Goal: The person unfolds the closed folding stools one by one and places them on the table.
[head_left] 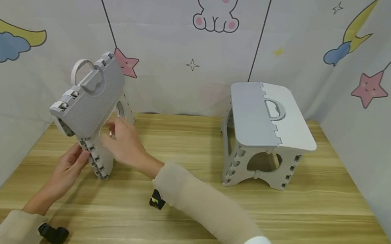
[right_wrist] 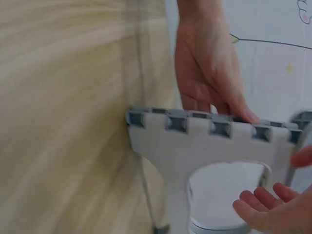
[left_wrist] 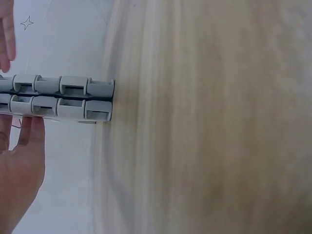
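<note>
A grey and white folding stool (head_left: 90, 102) stands partly folded on the left of the table, its seat panels peaked upward and its handle loop on top. My left hand (head_left: 66, 169) holds the hinged edge of its near leg panel (right_wrist: 170, 141), with the thumb along the hinge and the fingers behind. My right hand (head_left: 124, 142) is at the inner side of the stool under the seat, fingers loosely bent. In the right wrist view that right hand (right_wrist: 280, 209) has its fingers spread beside the leg's cut-out. The hinge knuckles (left_wrist: 63, 97) show close in the left wrist view.
A second folding stool (head_left: 261, 117), grey and white, stands unfolded at the right of the wooden table (head_left: 183, 233). White printed curtains (head_left: 170, 91) border the back and both sides. Black wrist straps (head_left: 54, 234) sit on the sleeves.
</note>
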A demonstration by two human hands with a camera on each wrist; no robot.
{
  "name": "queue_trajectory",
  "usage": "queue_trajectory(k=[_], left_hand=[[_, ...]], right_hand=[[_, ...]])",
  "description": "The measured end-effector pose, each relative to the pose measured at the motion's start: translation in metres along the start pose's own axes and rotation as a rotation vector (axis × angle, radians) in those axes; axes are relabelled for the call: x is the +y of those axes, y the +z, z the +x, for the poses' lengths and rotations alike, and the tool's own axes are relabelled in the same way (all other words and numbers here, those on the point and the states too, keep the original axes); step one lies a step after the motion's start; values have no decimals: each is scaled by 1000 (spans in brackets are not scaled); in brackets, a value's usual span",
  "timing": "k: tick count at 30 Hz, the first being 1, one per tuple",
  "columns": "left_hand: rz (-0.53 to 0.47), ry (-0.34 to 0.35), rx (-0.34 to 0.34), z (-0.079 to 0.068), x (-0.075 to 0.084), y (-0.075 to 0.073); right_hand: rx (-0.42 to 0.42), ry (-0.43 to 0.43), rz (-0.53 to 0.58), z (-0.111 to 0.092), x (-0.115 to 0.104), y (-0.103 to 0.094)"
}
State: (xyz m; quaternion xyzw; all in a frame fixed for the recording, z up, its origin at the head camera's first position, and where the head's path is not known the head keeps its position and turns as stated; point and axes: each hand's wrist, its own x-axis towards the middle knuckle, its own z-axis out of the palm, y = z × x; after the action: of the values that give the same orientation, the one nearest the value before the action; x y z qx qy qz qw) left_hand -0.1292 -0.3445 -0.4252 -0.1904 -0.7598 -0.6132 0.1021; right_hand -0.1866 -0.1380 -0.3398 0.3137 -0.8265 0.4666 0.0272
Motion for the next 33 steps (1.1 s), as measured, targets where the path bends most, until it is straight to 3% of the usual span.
queue_trajectory(k=[4, 9, 23, 33], left_hand=[[20, -5, -22, 0, 2, -1], [33, -13, -37, 0, 2, -2], [136, -36, -36, 0, 4, -4], [68, -16, -33, 1, 4, -8]], right_hand=[[-98, 44, -10, -8, 7, 18], [-133, 9, -5, -11, 14, 31], [-112, -132, -160, -12, 32, 45], [-80, -125, -176, -15, 29, 42]])
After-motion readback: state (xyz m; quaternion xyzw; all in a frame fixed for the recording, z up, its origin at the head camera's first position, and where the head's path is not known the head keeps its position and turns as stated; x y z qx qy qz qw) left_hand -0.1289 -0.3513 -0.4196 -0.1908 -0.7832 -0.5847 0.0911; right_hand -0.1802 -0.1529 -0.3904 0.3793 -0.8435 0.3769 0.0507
